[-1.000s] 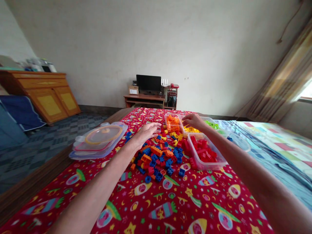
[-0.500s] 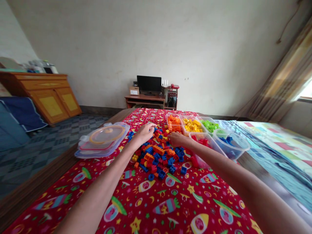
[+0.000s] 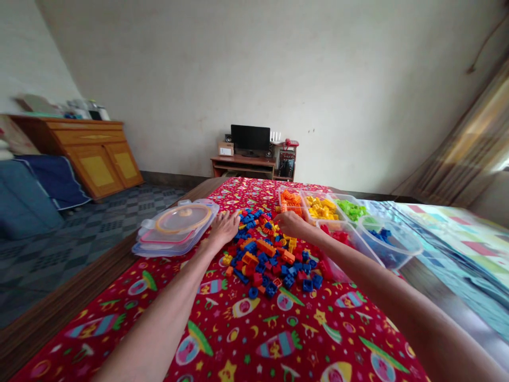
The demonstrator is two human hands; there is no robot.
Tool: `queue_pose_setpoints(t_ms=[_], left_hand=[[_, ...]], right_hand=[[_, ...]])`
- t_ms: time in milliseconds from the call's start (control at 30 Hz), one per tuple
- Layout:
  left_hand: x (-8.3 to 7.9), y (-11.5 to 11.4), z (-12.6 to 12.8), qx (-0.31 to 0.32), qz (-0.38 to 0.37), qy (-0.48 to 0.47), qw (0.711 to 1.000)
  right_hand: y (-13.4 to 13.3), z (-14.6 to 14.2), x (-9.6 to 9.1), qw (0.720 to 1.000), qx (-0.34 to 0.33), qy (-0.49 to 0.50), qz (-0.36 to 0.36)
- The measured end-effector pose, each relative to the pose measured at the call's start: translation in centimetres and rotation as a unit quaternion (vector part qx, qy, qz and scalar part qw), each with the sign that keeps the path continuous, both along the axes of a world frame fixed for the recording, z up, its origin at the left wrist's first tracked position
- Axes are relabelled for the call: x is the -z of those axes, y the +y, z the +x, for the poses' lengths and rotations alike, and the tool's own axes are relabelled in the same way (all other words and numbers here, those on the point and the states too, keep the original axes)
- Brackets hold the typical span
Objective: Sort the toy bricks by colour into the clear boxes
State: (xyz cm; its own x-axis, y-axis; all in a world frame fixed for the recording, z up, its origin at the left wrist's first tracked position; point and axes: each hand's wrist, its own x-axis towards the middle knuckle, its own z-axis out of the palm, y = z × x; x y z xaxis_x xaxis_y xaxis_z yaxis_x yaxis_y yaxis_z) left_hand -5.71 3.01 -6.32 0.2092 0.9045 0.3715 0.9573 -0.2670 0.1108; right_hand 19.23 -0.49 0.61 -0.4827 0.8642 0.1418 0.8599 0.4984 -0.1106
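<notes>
A pile of mixed building blocks (image 3: 262,257), mostly blue, orange, red and yellow, lies on the red patterned tablecloth (image 3: 238,339). At the pile's left edge rests my left hand (image 3: 225,227), palm down with its fingers spread beside some blue blocks. My right hand (image 3: 292,223) is over the far right side of the pile, close to the container of orange blocks (image 3: 291,198). Its fingers are curled together and point down; whatever they hold is hidden. Just beyond this hand stands a container of yellow blocks (image 3: 321,208).
Clear containers hold green blocks (image 3: 352,210), red blocks (image 3: 337,233) and blue blocks (image 3: 380,235) on the right. Stacked plastic lids (image 3: 175,225) lie to the left. A desk with a monitor (image 3: 250,139) stands against the wall, and a bed (image 3: 453,233) lies at right.
My left hand has moved left and nearer to me, from above the pile to its edge, its fingers now spread. My right hand stays over the pile's far right. The view has shifted slightly left.
</notes>
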Motion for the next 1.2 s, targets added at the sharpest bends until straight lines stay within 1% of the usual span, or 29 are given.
queue_pose_setpoints(t_ms=[67,133,200,267,333,433,500,533,600,667,700,800,867,933,1033,1133,1200], left_hand=[[0.3,0.1,0.2,0.010,-0.006,0.001,1.000],[0.3,0.1,0.7,0.034,-0.013,-0.002,0.999],[0.2,0.0,1.5,0.058,-0.022,-0.013,0.998],[0.1,-0.3,2.7,0.082,-0.030,-0.029,0.996],[0.0,-0.7,4.2,0.115,-0.037,-0.041,0.992],[-0.7,-1.6,6.4,0.170,-0.050,-0.051,0.983],[-1.5,-2.1,7.1,0.197,-0.059,-0.056,0.977],[-1.9,-2.3,7.2,0.199,-0.061,-0.062,0.976],[-2.8,-2.4,6.5,0.169,-0.060,-0.084,0.980],[-3.2,-2.2,5.0,0.111,-0.055,-0.107,0.987],[-3.1,-2.1,4.1,0.084,-0.055,-0.113,0.988],[-2.1,-2.0,1.8,0.020,-0.072,-0.120,0.990],[-1.1,-2.2,1.2,-0.012,-0.089,-0.127,0.988],[-0.3,-2.4,1.5,-0.022,-0.104,-0.139,0.985],[-0.1,-2.5,3.0,0.002,-0.115,-0.164,0.980],[-1.0,-1.6,4.6,0.021,-0.099,-0.185,0.977],[-1.8,0.0,5.1,0.021,-0.080,-0.193,0.978]], right_hand=[[-1.7,-0.3,-0.3,1.000,-0.009,-0.005,-0.003],[-3.7,-0.7,-0.8,1.000,-0.014,0.003,0.002],[-5.5,-1.1,-1.0,0.999,-0.020,0.037,0.013],[-6.7,-1.5,-0.9,0.995,-0.022,0.093,0.020],[-7.2,-1.8,-0.1,0.989,-0.009,0.147,0.030],[-6.7,-2.1,1.7,0.979,0.025,0.193,0.063],[-6.3,-2.1,2.8,0.973,0.036,0.211,0.087],[-6.2,-2.0,3.3,0.971,0.036,0.217,0.096],[-6.2,-1.9,3.8,0.970,0.031,0.219,0.102],[-6.4,-1.7,4.0,0.973,0.023,0.210,0.095],[-6.5,-1.7,4.1,0.974,0.018,0.206,0.090],[-6.7,-1.7,4.1,0.975,0.008,0.209,0.074],[-6.6,-1.7,4.2,0.974,0.009,0.217,0.061],[-6.5,-1.8,4.3,0.972,0.013,0.228,0.049],[-6.2,-1.7,4.5,0.965,0.020,0.256,0.046],[-5.9,-1.7,4.4,0.954,0.028,0.293,0.062],[-5.9,-1.7,4.1,0.947,0.035,0.309,0.073]])
